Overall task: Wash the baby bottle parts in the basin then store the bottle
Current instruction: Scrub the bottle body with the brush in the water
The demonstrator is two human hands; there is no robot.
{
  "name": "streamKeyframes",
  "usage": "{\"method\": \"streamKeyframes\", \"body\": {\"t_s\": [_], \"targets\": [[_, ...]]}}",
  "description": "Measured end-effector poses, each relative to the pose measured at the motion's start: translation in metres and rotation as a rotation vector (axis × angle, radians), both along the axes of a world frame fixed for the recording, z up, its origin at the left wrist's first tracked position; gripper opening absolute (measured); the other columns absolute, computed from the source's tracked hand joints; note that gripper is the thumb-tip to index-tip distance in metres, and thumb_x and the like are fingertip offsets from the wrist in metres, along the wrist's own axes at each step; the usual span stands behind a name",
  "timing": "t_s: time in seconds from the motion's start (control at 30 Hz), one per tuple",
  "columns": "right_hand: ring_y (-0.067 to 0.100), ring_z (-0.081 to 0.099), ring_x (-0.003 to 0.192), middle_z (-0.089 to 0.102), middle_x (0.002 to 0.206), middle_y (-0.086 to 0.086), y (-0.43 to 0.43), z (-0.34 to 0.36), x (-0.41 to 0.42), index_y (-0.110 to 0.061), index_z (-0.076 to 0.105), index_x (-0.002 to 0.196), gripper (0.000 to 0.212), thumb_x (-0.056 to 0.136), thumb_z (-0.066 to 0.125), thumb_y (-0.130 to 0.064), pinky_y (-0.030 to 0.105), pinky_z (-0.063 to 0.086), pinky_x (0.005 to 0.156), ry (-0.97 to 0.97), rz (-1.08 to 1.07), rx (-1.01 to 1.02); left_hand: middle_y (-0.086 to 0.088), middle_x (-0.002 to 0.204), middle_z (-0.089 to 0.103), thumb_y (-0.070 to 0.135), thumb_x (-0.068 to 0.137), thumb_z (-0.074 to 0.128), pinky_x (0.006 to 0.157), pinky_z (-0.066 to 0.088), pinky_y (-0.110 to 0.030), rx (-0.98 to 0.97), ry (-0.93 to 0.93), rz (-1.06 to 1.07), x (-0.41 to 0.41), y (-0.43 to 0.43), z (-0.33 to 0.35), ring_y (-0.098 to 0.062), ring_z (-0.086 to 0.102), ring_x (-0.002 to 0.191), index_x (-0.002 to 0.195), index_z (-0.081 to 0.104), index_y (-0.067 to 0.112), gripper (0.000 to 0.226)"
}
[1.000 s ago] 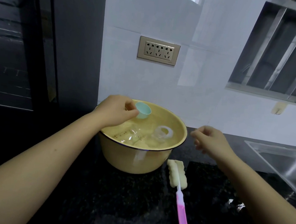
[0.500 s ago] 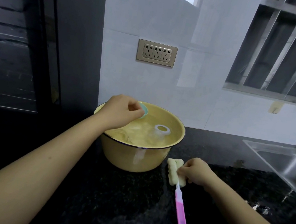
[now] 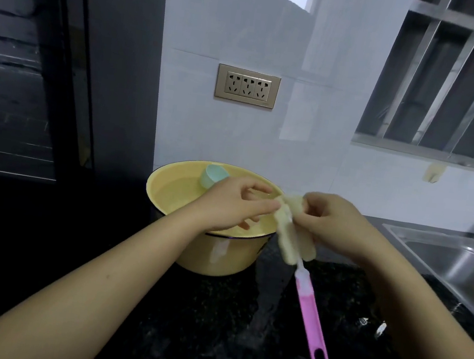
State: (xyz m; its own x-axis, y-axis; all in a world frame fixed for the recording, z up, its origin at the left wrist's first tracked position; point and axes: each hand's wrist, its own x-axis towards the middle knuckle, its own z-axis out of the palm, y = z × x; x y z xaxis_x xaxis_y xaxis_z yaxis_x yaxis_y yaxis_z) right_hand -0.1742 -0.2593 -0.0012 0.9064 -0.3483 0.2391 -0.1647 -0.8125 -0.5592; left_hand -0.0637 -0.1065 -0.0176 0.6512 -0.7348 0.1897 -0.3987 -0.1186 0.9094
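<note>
Looking down from the head view, I saw both hands meeting in the middle of the frame, just above the right rim of the yellow basin (image 3: 219, 257). The right hand (image 3: 341, 223) had its grip clenched on the pale sponge head of the bottle brush (image 3: 293, 235), fingers curled around its right side. The left hand (image 3: 232, 206) reached in from the left, its grip pinching the upper tip of the same sponge between thumb and forefinger, the other fingers curled beneath over the water. The brush was lifted off the surface (image 3: 209, 335). Its pink handle slanted down toward the lower right of the frame, the loop at its end lowest.

The basin stood on the dark speckled surface at centre, close to the white tiled wall, and it held water. A small teal cap (image 3: 211, 176) sat inside it at the far rim, upper left of the left hand. Whatever else lay in the water was hidden behind that hand.

A steel sink (image 3: 448, 261) was set into the surface at the right edge. A socket plate (image 3: 247, 85) was on the wall above the basin, and window bars (image 3: 460, 76) filled the upper right.
</note>
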Motion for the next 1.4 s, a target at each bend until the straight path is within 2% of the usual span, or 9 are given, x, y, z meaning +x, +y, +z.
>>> {"method": "streamKeyframes", "body": {"t_s": [0.27, 0.43, 0.57, 0.67, 0.77, 0.9, 1.1, 1.2, 1.4], "targets": [[0.008, 0.051, 0.059, 0.059, 0.066, -0.006, 0.018, 0.007, 0.01, -0.02, 0.059, 0.079, 0.013, 0.08, 0.067, -0.031, 0.023, 0.04, 0.057, -0.116, 0.07, 0.055, -0.003, 0.08, 0.066, 0.011, 0.089, 0.061, 0.058, 0.055, -0.019, -0.32, 0.307, 0.028, -0.001, 0.006, 0.006, -0.008, 0.068, 0.066, 0.097, 0.062, 0.005, 0.01], [-0.002, 0.054, 0.061, 0.061, 0.073, -0.01, 0.014, -0.009, 0.01, -0.036, 0.058, 0.09, 0.027, 0.072, 0.071, -0.051, 0.019, 0.042, 0.062, -0.065, 0.091, 0.101, -0.006, 0.087, 0.059, 0.009, 0.091, 0.057, 0.061, 0.058, -0.02, -0.532, 0.491, 0.216, 0.023, 0.017, 0.011, -0.014, 0.064, 0.079, 0.083, 0.054, 0.009, 0.009], [0.002, 0.053, 0.06, 0.062, 0.073, -0.007, 0.008, -0.018, 0.014, -0.041, 0.055, 0.085, 0.02, 0.076, 0.073, -0.039, 0.016, 0.04, 0.059, -0.084, 0.121, 0.046, -0.007, 0.088, 0.058, 0.007, 0.093, 0.054, 0.061, 0.058, -0.018, -0.656, 0.596, 0.302, 0.042, 0.025, 0.013, -0.014, 0.062, 0.08, 0.083, 0.052, 0.007, 0.01], [0.007, 0.055, 0.07, 0.062, 0.078, -0.008, 0.006, -0.014, 0.018, -0.046, 0.06, 0.092, 0.013, 0.082, 0.067, -0.041, 0.028, 0.045, 0.068, -0.124, 0.096, -0.052, -0.007, 0.094, 0.058, 0.018, 0.094, 0.054, 0.067, 0.059, -0.024, -0.443, 0.454, 0.356, 0.056, 0.03, 0.01, -0.015, 0.064, 0.08, 0.093, 0.054, 0.006, 0.012], [0.013, 0.056, 0.089, 0.055, 0.09, -0.01, 0.003, -0.001, 0.021, -0.042, 0.063, 0.111, 0.025, 0.085, 0.063, -0.044, 0.028, 0.041, 0.071, 0.005, 0.036, -0.392, -0.003, 0.105, 0.061, 0.029, 0.091, 0.052, 0.082, 0.056, -0.035, -0.012, 0.044, 0.485, 0.078, 0.04, 0.004, -0.018, 0.062, 0.091, 0.103, 0.06, 0.012, 0.022], [0.017, 0.057, 0.096, 0.043, 0.077, -0.011, 0.002, 0.011, 0.033, -0.043, 0.066, 0.106, 0.02, 0.088, 0.059, -0.042, 0.026, 0.034, 0.068, 0.149, 0.039, -0.699, 0.001, 0.109, 0.063, 0.014, 0.087, 0.051, 0.088, 0.045, -0.026, 0.486, -0.448, 0.349, 0.093, 0.051, 0.002, -0.016, 0.057, 0.102, 0.107, 0.065, 0.021, 0.025], [0.02, 0.061, 0.096, 0.053, 0.091, -0.007, 0.008, 0.012, 0.062, -0.035, 0.068, 0.108, 0.023, 0.088, 0.057, -0.031, 0.026, 0.036, 0.066, 0.241, 0.094, -1.033, 0.006, 0.122, 0.059, 0.015, 0.083, 0.058, 0.089, 0.044, -0.022, 0.956, -0.491, 0.028, 0.088, 0.051, 0.006, -0.014, 0.054, 0.111, 0.124, 0.058, 0.023, 0.041], [0.022, 0.063, 0.097, 0.064, 0.105, -0.002, 0.012, 0.006, 0.076, -0.023, 0.068, 0.107, 0.023, 0.089, 0.053, -0.023, 0.025, 0.035, 0.066, 0.29, 0.113, -1.175, 0.008, 0.127, 0.057, 0.021, 0.083, 0.06, 0.088, 0.039, -0.02, 1.017, -0.493, -0.044, 0.089, 0.051, 0.006, -0.013, 0.052, 0.116, 0.127, 0.055, 0.026, 0.044], [0.021, 0.064, 0.095, 0.064, 0.105, -0.002, 0.009, 0.001, 0.088, -0.023, 0.067, 0.105, 0.021, 0.09, 0.053, -0.022, 0.025, 0.034, 0.066, 0.333, 0.066, -1.187, 0.011, 0.13, 0.054, 0.034, 0.083, 0.066, 0.086, 0.033, -0.02, 1.014, -0.471, -0.138, 0.089, 0.043, 0.005, -0.008, 0.048, 0.108, 0.129, 0.053, 0.031, 0.047]]}}
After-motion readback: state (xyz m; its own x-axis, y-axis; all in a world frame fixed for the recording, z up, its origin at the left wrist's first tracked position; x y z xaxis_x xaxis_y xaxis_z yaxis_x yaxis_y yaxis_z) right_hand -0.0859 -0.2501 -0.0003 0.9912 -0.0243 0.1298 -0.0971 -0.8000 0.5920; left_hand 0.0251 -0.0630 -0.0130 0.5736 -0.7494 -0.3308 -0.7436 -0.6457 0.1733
